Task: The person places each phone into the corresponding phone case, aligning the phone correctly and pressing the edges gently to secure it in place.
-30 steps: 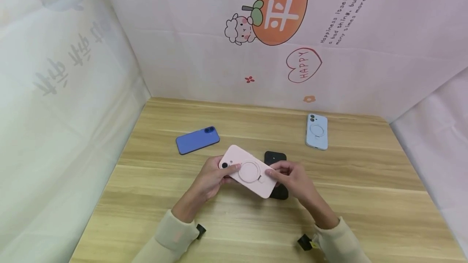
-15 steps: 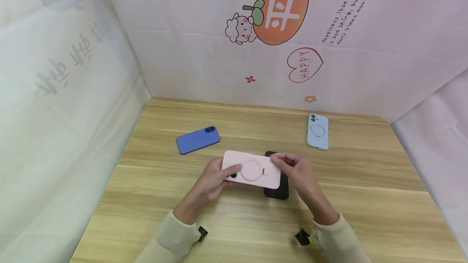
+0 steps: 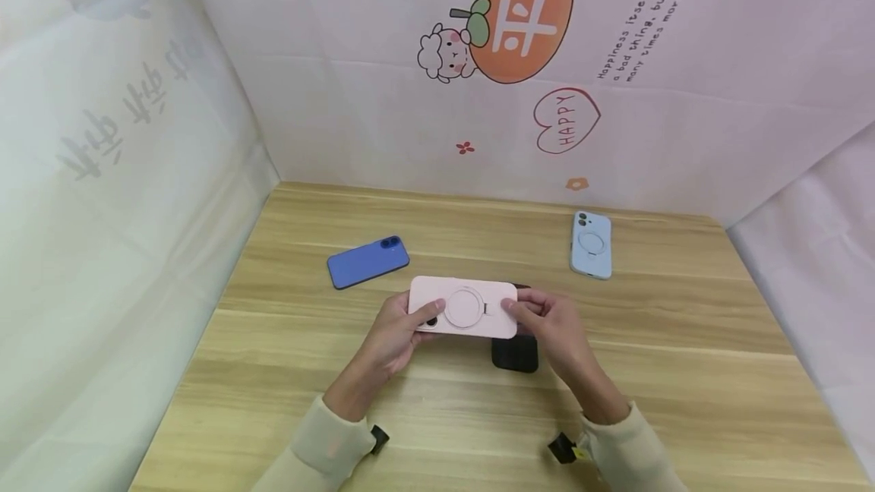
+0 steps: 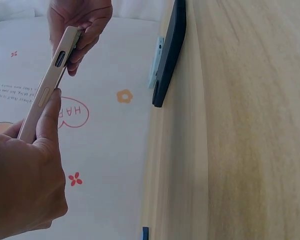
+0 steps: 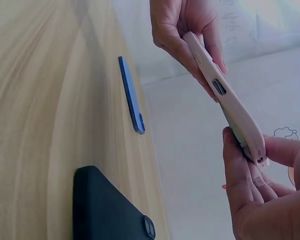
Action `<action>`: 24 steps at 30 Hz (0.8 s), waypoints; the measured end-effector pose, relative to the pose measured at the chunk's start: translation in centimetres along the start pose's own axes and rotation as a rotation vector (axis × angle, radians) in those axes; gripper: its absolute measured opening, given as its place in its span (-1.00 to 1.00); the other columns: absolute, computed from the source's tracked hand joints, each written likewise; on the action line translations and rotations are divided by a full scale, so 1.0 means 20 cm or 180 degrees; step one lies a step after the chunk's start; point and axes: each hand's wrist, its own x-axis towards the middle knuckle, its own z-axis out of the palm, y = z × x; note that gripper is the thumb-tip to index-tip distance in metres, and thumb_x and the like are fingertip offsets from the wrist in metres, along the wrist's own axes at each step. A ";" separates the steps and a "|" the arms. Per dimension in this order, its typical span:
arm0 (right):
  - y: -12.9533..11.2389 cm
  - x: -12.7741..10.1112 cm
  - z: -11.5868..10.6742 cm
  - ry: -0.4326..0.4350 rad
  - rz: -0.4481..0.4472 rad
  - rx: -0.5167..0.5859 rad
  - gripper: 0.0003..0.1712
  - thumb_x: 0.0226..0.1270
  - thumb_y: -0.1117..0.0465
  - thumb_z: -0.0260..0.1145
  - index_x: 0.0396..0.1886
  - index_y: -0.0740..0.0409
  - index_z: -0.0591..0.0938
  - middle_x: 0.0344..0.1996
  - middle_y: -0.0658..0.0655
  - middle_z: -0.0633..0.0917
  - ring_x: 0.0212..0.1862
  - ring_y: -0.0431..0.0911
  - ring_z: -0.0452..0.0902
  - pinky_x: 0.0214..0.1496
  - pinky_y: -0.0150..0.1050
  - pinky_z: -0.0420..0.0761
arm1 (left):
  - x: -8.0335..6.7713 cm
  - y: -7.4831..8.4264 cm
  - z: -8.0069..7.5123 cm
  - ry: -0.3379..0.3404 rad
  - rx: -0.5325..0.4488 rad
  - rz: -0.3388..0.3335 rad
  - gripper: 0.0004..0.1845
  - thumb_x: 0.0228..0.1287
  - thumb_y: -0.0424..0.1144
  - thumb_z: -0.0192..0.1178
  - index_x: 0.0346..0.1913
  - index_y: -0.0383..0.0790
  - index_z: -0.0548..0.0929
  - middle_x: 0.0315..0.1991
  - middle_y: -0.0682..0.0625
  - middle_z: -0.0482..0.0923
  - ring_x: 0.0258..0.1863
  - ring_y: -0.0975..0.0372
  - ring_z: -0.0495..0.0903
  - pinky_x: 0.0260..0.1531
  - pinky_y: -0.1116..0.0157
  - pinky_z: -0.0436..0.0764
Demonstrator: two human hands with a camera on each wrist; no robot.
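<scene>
Both hands are holding a pink phone case (image 3: 462, 307) in the air above the wooden table (image 3: 683, 355), near the middle of its width. The case is lying lengthwise, ring side up, its long edges running left to right. The left hand (image 3: 393, 336) is gripping the left short end, thumb lying over the top face beside the camera opening, fingers curled beneath. The right hand (image 3: 550, 325) is pinching the right short end between thumb and fingers. The hands are well apart, one at each end, with the ring (image 3: 465, 307) showing uncovered between them.

The left wrist view is showing the case edge-on (image 4: 49, 85), clear of the tabletop, with open air between it and the wood. The right wrist view is confirming the same: the case (image 5: 225, 95) is tilting slightly, thumb and fingers clamping its near corner.

A black phone case (image 3: 514, 351) is lying flat on the table directly under the right end of the pink one, not touching it, its far part hidden behind it. A dark blue phone (image 3: 368, 261) is lying flat to the left rear, well apart from the hands. A light blue phone case (image 3: 591, 244) is lying near the back wall (image 3: 383, 112) to the right, also well apart.

Bare wood is stretching to the right of the hands and along the near edge. Fabric walls are closing the table on the left, rear and right.
</scene>
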 end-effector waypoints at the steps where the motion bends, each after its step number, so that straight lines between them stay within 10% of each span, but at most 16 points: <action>1: 0.00 0.00 0.00 0.0003 0.0014 -0.0022 -0.69 0.51 0.29 0.40 0.07 0.46 0.69 -0.23 0.21 0.85 -0.27 -0.16 0.76 -0.16 -0.30 0.80 | 0.00 0.00 0.00 0.0006 -0.0014 0.0004 -0.54 0.57 -0.48 0.14 0.42 -0.57 0.39 0.26 -0.43 0.55 0.18 -0.09 0.70 0.11 0.13 0.73; 24: 0.01 -0.04 0.01 -0.0243 -0.0103 0.0192 -0.51 0.39 0.33 0.50 0.22 0.49 0.61 -0.12 0.30 0.83 -0.18 -0.12 0.79 -0.06 -0.26 0.80 | -0.01 0.02 0.01 0.0134 0.0007 -0.0033 -0.52 0.57 -0.43 0.18 0.42 -0.53 0.37 0.20 -0.35 0.58 0.06 0.04 0.76 0.05 0.16 0.76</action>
